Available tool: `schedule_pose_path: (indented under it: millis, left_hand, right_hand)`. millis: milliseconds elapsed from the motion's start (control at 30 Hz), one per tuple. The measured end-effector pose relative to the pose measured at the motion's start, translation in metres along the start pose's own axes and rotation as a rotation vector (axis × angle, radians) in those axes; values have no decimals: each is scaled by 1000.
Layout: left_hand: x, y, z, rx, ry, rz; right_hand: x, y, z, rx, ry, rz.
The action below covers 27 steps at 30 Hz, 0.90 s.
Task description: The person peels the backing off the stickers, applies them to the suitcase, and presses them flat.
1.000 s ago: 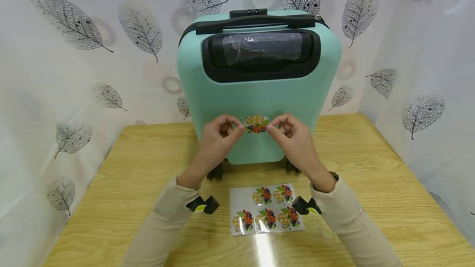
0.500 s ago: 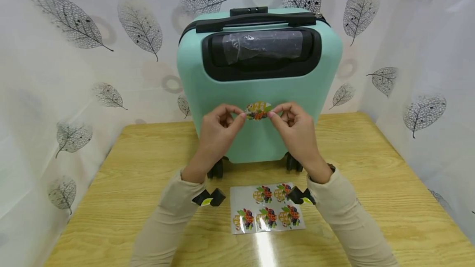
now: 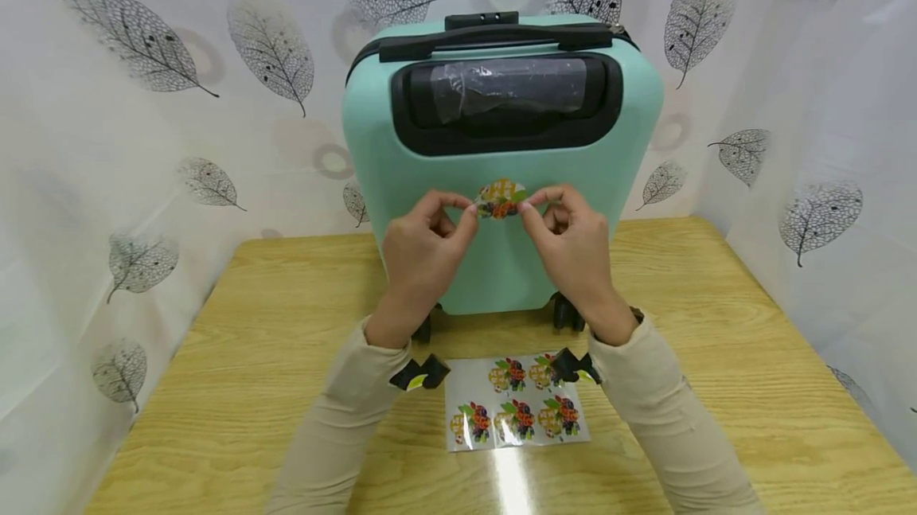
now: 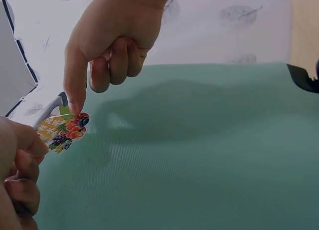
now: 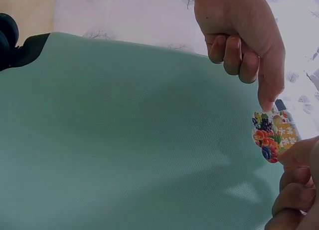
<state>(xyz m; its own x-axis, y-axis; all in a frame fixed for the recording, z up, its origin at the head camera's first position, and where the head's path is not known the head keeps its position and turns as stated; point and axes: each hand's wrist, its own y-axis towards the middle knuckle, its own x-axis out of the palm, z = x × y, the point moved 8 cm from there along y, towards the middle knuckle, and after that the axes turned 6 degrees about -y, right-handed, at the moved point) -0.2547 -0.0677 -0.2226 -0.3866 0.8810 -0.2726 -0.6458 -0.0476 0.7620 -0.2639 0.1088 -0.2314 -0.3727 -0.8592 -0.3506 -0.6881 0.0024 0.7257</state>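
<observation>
Together, your left hand (image 3: 426, 252) and right hand (image 3: 573, 251) pinch opposite ends of a fruit sticker (image 3: 501, 200) near the suitcase (image 3: 501, 272).

suitcase (image 3: 501, 169): 1 | hands (image 3: 423, 252) (image 3: 576, 252): 2 | stickers (image 3: 501, 199): 6 | sticker sheet (image 3: 467, 378): 1

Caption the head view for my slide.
Left hand and right hand pinch a fruit sticker near a mint suitcase, sticker sheet on the table.

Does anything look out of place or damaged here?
Nothing looks spilled or damaged. Crinkled clear plastic on the black handle of the suitcase looks odd, like leftover wrapping. The sticker sheet is bare at upper left, perhaps where the sticker pinched by the left hand and right hand came from.
</observation>
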Motion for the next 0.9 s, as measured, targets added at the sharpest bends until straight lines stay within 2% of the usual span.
schedule_pose_path:
  millis: [200,367,500,667,900]
  left_hand:
    - [0,3,7,72,106,47]
    - [-2,5,10,105,197,98]
    - [-3,5,13,128,262,130]
    - [-2,6,13,137,308,139]
    - [0,6,12,141,324,139]
  right_hand:
    - [-1,4,-3,-42,-55,27]
    - [-1,8,-8,-83,-102,53]
    - [0,9,-8,-83,-118,63]
    - [0,10,-8,-81,-156,71]
    - [0,10,-7,-92,-203,90]
